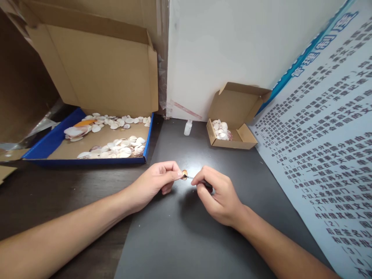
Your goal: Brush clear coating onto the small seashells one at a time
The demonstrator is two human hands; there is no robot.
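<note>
Above the dark mat, my left hand [162, 176] pinches a small orange-brown seashell [185, 173] between thumb and fingertips. My right hand [217, 193] is closed around the black handle of a small brush [190, 178]. Its thin shaft points left, and the dark tip meets the inner face of the shell. Most of the handle is hidden in my fingers. Farther back on the mat stands a small whitish bottle [188, 128], upright, with no cap visible on it.
At the left, an open blue-sided cardboard box [95, 155] holds many pale shells [123, 149] and an orange piece [84, 123]. A smaller open carton [232, 144] with white shells [221, 130] sits at the back right. A printed board [319, 116] borders the right side.
</note>
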